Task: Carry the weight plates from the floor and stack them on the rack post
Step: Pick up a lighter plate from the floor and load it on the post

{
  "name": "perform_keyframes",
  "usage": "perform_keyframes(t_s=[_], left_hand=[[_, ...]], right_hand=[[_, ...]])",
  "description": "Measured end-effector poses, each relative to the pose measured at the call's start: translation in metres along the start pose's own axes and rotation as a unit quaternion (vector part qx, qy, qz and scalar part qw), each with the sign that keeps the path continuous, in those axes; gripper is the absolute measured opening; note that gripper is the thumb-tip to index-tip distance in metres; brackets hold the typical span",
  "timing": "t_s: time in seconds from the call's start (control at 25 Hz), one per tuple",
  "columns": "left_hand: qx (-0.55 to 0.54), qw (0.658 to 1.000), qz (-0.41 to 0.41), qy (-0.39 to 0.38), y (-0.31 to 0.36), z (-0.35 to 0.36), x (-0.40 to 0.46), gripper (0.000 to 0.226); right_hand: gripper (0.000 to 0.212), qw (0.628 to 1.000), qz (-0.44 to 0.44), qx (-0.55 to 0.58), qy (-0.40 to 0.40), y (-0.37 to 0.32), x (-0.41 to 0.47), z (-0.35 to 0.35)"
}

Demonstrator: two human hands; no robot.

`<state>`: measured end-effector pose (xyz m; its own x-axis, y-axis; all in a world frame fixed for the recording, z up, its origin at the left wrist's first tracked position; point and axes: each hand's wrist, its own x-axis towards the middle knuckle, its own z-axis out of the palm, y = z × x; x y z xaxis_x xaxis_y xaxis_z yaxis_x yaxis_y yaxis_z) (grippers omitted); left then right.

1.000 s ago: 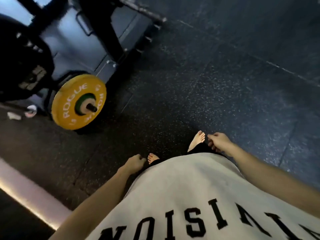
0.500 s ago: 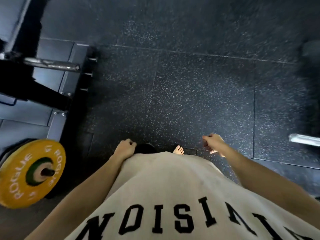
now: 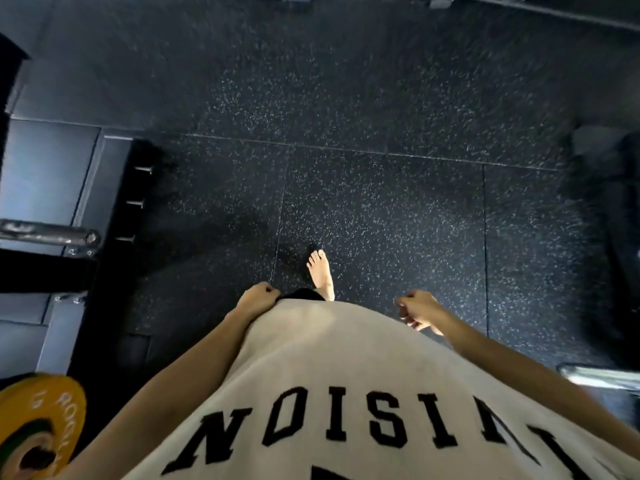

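walking off, yellow plate slid from ahead to far down-left of left hand; already hung on its post. left hand and right hand loosely curled, empty. likely heading for another plate, none seen.

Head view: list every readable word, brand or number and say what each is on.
"NOISI", upside down in black block letters, on the pale shirt; further letters to its right run out of frame.
Brand lettering on the yellow weight plate: blurred, looks like "ROGUE", not certain.
A number on the same plate: too blurred to read.
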<state>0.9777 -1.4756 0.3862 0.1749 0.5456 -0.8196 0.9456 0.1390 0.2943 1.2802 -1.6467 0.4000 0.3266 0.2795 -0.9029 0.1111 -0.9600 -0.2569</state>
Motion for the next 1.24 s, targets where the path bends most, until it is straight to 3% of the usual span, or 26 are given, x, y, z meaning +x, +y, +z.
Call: perform_keyframes(t_s=[0.2,0.32,0.52,0.84,1.0,1.24], left_hand=[[-0.050,0.999,-0.006,0.005,0.074,-0.110,0.077,0.026],[-0.062,0.998,-0.012,0.002,0.115,-0.165,0.121,0.027],[-0.080,0.996,-0.036,0.004,0.174,-0.223,0.190,0.026],[-0.132,0.979,-0.114,0.108,0.252,-0.351,0.275,0.033],[-0.189,0.959,-0.165,0.130,0.265,-0.400,0.324,0.033],[-0.241,0.951,-0.181,0.072,0.259,-0.515,0.415,0.036]], right_hand=[[0.019,0.997,-0.051,0.021,0.063,-0.138,0.049,-0.080],[0.019,0.995,-0.075,0.031,0.061,-0.218,0.083,-0.107],[0.017,0.991,-0.088,-0.092,0.042,-0.326,0.153,-0.140],[0.018,0.972,-0.131,-0.194,0.024,-0.573,0.242,-0.241],[0.017,0.956,-0.141,-0.255,-0.020,-0.683,0.284,-0.244],[0.017,0.932,-0.135,-0.335,-0.033,-0.853,0.336,-0.222]])
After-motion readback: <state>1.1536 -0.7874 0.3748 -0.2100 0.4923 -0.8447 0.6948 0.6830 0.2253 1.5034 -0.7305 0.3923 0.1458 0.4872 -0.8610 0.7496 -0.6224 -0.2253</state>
